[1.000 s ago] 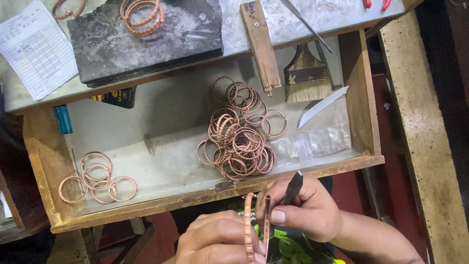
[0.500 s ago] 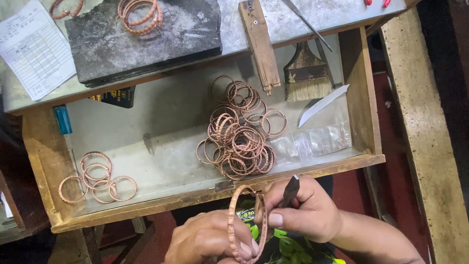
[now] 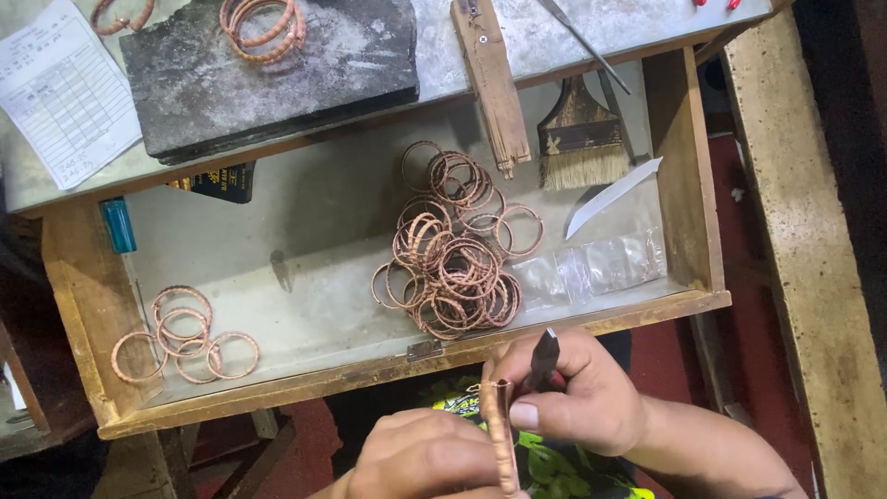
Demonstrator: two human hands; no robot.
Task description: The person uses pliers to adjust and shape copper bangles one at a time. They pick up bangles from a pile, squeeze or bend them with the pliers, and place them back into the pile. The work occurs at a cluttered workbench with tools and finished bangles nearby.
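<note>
Bangle (image 3: 500,434) now edge-on, drawer (image 3: 388,370) beyond.

An open wooden drawer (image 3: 684,185) held a big heap of copper rings (image 3: 453,249) mid-drawer and a smaller cluster (image 3: 185,337) at its left. A brush (image 3: 582,139) lay beside a white blade (image 3: 614,194). Up on the tabletop (image 3: 554,28), a dark slab (image 3: 268,79) carried more rings beside a paper sheet (image 3: 60,92).

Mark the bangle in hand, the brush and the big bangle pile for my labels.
bangle (image 3: 500,425), head view, edge-on rim.
brush (image 3: 582,166), head view, bristles.
pile (image 3: 453,268), head view, middle rings.
</note>
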